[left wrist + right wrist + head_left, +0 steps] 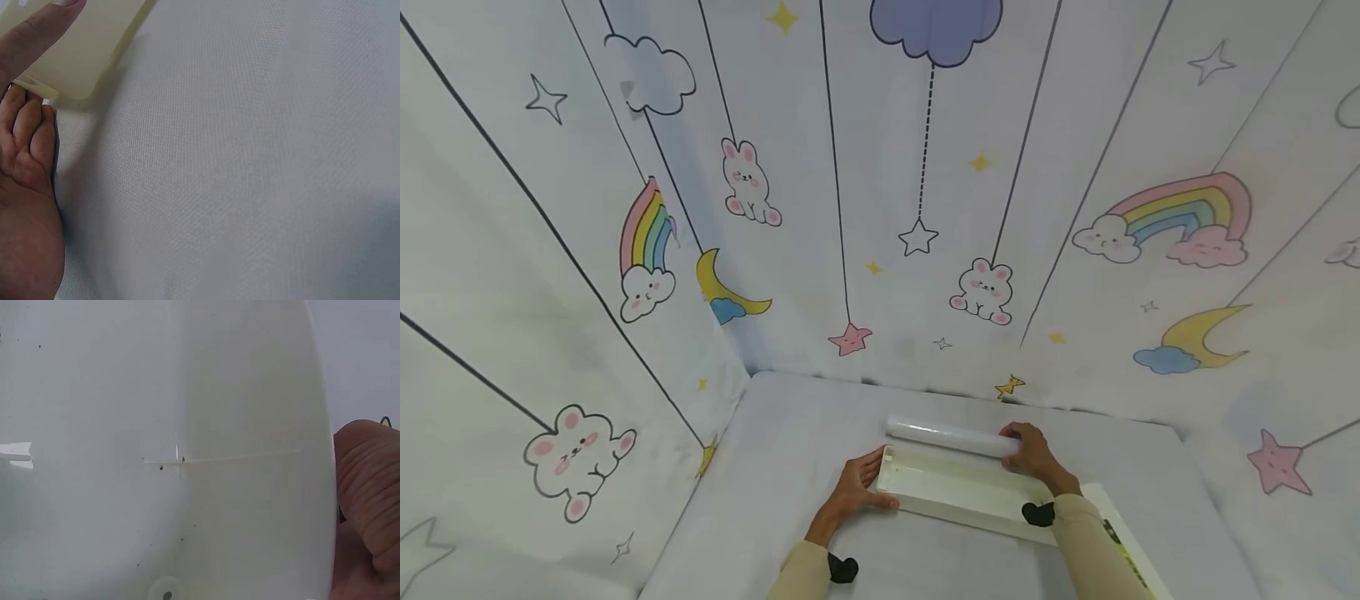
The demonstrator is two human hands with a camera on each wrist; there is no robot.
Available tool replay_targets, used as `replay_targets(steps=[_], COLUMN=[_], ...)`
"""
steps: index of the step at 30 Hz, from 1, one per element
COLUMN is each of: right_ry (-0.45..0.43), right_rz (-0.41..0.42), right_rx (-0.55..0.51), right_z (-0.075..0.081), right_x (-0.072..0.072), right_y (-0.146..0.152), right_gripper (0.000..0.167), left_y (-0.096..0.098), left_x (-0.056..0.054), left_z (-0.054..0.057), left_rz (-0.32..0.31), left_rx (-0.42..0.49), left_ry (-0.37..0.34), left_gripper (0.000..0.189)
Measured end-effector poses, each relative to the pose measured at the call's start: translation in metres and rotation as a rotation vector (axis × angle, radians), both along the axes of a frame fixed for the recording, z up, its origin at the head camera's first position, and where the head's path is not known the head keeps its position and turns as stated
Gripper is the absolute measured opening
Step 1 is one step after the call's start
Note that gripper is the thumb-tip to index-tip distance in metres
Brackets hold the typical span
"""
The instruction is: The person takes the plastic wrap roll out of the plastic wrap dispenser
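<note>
A long, shallow cream plastic box (958, 483) lies with its hollow side up on the white table. My left hand (855, 486) grips its left end, thumb along the near wall and fingers at the end wall. In the left wrist view, the thumb (37, 34) lies over the box's corner (81, 72). Just beyond the box lies a glossy white roll of cling film (943, 435); my right hand (1033, 452) grips its right end from above. In the right wrist view, the box's inside (250, 394) fills most of the picture, with that hand (369, 487) past its rim.
A long cream piece (1123, 533) with a yellow-green and black label lies at the right, partly hidden by the right sleeve (1097, 546). A white cloth wall printed with bunnies, stars and rainbows rises behind the table (790, 417) and along its left side.
</note>
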State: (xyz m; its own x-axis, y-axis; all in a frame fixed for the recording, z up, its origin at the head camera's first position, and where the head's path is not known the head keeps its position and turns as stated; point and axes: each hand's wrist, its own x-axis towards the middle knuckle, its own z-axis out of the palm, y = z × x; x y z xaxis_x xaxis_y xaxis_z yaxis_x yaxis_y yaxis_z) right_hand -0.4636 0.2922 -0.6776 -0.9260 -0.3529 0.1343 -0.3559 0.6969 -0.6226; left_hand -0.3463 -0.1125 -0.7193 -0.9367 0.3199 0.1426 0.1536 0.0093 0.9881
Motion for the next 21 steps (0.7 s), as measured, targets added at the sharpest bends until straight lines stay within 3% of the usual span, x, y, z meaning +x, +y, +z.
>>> replay_targets(steps=[4, 8, 12, 16, 21], right_ry=[0.060, 0.085, 0.068, 0.004, -0.019], right_rz=[0.002, 0.016, -0.002, -0.073, -0.185], right_rx=[0.026, 0.068, 0.082, 0.048, 0.074], right_z=[-0.012, -0.007, 0.017, 0.050, 0.076], right_x=[-0.001, 0.002, 0.011, 0.030, 0.053], right_y=[0.004, 0.005, 0.004, 0.014, 0.035], right_gripper=[0.050, 0.060, 0.067, 0.067, 0.066], left_y=[0.002, 0.003, 0.000, 0.003, 0.005], left_x=[0.001, 0.001, 0.001, 0.003, 0.004], left_z=[-0.001, -0.004, -0.004, 0.001, 0.008], left_rz=[0.001, 0.017, 0.016, 0.019, 0.052], left_rx=[0.012, 0.030, 0.014, -0.009, -0.021], left_ry=[-0.059, -0.105, -0.088, -0.090, -0.161], left_gripper=[0.113, 0.115, 0.114, 0.112, 0.112])
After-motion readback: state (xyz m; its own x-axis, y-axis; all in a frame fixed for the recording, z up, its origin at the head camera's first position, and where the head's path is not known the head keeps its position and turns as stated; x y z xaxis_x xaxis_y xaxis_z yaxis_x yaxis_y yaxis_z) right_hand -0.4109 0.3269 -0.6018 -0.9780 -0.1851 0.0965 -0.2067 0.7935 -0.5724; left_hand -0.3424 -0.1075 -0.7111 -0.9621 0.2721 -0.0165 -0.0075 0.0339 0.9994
